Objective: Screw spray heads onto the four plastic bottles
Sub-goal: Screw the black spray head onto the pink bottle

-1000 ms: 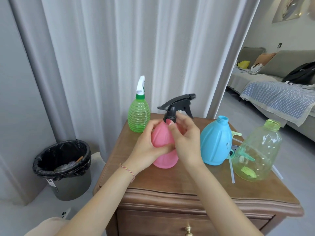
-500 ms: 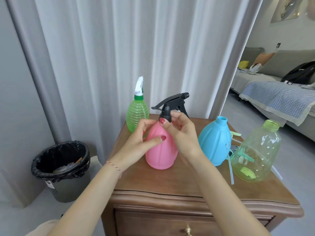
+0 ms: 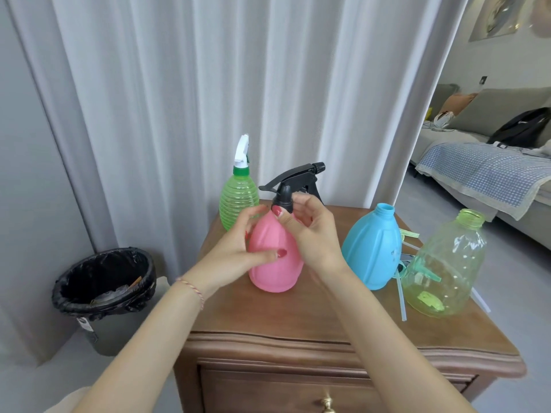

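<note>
Roughly halfway: green ribbed bottle capped at back. Left hand grips pink bottle mid-table, right hand pinches its black sprayer. Blue bottle & clear bottle w/o heads.

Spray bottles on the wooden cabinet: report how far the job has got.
Done: the ribbed green bottle carries its white spray head. In hand: the left hand steadies the pink bottle while the right hand grips the collar of the black spray head. Left: the blue bottle and the clear green bottle stand open-necked; loose heads lie between them.
</note>
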